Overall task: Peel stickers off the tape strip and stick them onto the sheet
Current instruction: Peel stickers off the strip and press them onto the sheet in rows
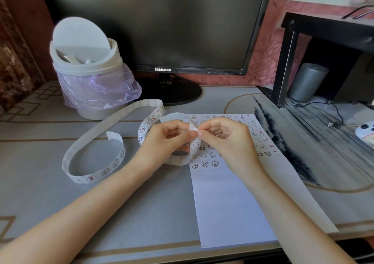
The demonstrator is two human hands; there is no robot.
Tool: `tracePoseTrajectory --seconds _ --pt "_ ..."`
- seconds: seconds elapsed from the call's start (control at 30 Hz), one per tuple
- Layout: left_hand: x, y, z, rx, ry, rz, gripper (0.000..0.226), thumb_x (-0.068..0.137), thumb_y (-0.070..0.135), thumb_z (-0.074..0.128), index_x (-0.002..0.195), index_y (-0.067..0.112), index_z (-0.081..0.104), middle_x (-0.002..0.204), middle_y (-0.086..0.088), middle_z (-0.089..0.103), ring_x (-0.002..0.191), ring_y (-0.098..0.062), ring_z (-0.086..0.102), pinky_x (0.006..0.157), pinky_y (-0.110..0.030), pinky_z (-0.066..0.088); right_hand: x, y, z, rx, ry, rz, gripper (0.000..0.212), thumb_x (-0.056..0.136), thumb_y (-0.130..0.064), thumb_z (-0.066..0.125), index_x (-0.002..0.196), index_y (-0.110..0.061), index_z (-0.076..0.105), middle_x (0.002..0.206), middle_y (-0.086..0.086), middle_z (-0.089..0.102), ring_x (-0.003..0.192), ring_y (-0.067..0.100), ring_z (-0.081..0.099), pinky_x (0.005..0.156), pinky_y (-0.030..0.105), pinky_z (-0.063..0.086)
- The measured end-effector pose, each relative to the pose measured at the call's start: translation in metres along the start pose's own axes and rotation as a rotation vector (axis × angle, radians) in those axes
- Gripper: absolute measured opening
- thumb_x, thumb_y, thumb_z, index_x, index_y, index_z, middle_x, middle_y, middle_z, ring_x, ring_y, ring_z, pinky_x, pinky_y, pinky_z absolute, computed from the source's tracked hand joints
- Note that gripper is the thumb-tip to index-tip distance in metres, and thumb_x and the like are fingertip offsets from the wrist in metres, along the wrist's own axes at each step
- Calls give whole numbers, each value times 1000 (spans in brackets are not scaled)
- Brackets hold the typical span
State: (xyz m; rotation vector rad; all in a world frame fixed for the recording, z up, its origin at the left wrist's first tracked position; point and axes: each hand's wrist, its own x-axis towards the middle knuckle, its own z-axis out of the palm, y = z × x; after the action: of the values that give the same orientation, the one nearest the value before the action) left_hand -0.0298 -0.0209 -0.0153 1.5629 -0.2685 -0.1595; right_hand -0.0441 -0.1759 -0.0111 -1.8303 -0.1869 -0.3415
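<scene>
Head view: your left hand pinches the tape strip, held just above the sheet. Your right hand pinches the same strip, its fingertips meeting your left. The rest of the strip coils on the desk, left of the sheet.

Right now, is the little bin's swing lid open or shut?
Open: the round lid stands tipped up above the bin rim, and paper scraps show through the gap beneath it.
</scene>
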Motion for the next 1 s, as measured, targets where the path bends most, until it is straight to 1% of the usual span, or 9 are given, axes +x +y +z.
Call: tracePoseTrajectory --seconds 0.07,0.17,0.3,0.4,0.53,0.63,0.73,0.87,1.0 --pt "0 0 0 9 -8 9 5 85 11 66 82 9 68 80 -3 71 73 -10 67 68 -20 56 0 -1 -1 15 -11 9 12 79 -3 71 78 -14 70 72 -6 68 67 4 58 62 12 43" --pt "0 0 0 7 -6 5 7 85 10 66 80 11 69 78 -2 72 70 -8 66 67 -18 54 0 -1 -2 11 -15 6 14 79 -2 71 76 -16 69 72 -6 67 67 5 58 62 13 43" --pt "1 1 1 0 14 -30 15 88 19 63 79 10 70 83 -11 72 74 -13 66 70 -21 56 0 1 -1 -23 -4 -8 16 78 -1 71 76 -17 69 72 -5 68 70 12 61 69 25 49" --pt "2 0 1 -16 39 -58 20 90 22 60 77 9 70 77 -9 71 71 -15 66 71 -24 57 0 2 -1 -57 -9 -14 12 77 -3 71 76 -15 69 72 -5 68 72 19 62 70 30 50" --pt "3 -1 0 -16 53 -100 20 91 20 60 79 6 68 75 -10 69 68 -16 66 69 -25 59 -3 3 -1 -164 -38 -30 9 79 -9 71 77 -17 69 75 -8 67 71 13 59 66 23 45" --pt "2 0 1 -12 57 -141 22 91 23 60 79 7 68 74 -8 69 63 -13 65 64 -23 58 -4 2 -2 -302 -27 -77 8 79 -14 71 76 -20 67 81 -13 61 78 10 53 68 17 36" --pt "1 1 1 -5 69 -184 22 91 24 60 77 9 68 73 -6 70 61 -13 65 60 -24 58 -7 -4 -5 -277 -24 -91 8 80 -14 71 76 -20 67 84 -12 61 80 9 52 68 13 34" --pt "2 1 0 5 106 -190 21 92 20 59 81 4 67 73 -8 70 59 -12 65 56 -23 57 -9 -14 -15 -89 -43 28 9 80 -11 72 76 -18 68 71 -13 63 63 0 51 56 16 40" --pt "1 1 0 83 77 -184 20 92 19 59 79 6 67 68 -3 69 57 -9 64 59 -27 59 -6 -11 -39 -120 -108 286 4 79 -8 72 78 -9 69 66 0 63 46 0 49 44 8 34"
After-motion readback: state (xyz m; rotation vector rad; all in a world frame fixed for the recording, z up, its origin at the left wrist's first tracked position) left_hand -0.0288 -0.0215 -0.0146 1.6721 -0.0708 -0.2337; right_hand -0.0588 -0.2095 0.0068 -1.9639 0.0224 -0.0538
